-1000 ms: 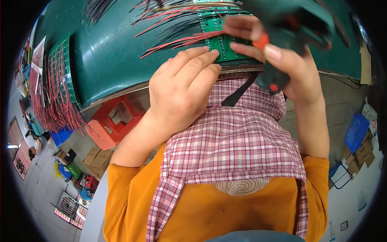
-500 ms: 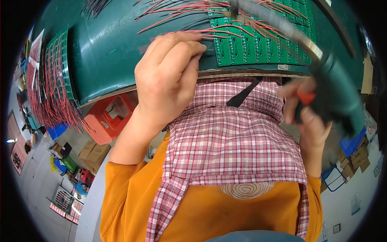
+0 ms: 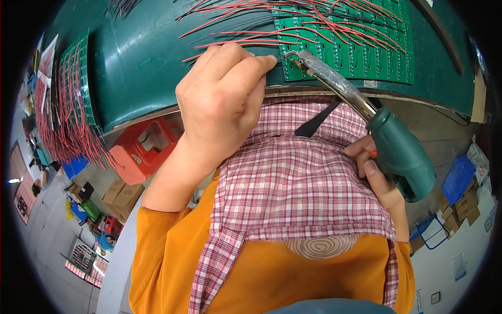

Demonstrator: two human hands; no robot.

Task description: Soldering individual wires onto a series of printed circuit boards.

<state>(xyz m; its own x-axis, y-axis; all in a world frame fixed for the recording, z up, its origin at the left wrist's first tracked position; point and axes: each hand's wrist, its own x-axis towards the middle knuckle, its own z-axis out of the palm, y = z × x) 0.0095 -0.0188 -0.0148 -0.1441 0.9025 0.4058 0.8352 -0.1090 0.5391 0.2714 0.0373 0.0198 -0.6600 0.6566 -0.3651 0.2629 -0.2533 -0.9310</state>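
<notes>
Quick count: two hands, left hand (image 3: 222, 99) and right hand (image 3: 374, 175). One green soldering gun (image 3: 397, 149). One strip of green circuit boards (image 3: 348, 44) up top, another stack (image 3: 78, 89) at far left. One orange crate (image 3: 141, 149). Red wires (image 3: 314, 18): too many to count.

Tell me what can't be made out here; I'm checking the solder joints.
Head view only:
- The joint under the soldering gun tip: too small.
- What the left hand pinches: hidden by its own fingers.
- The circuit board strip: cut off by the top edge, crossed by red wires.
- The right hand: mostly behind the gun.
</notes>
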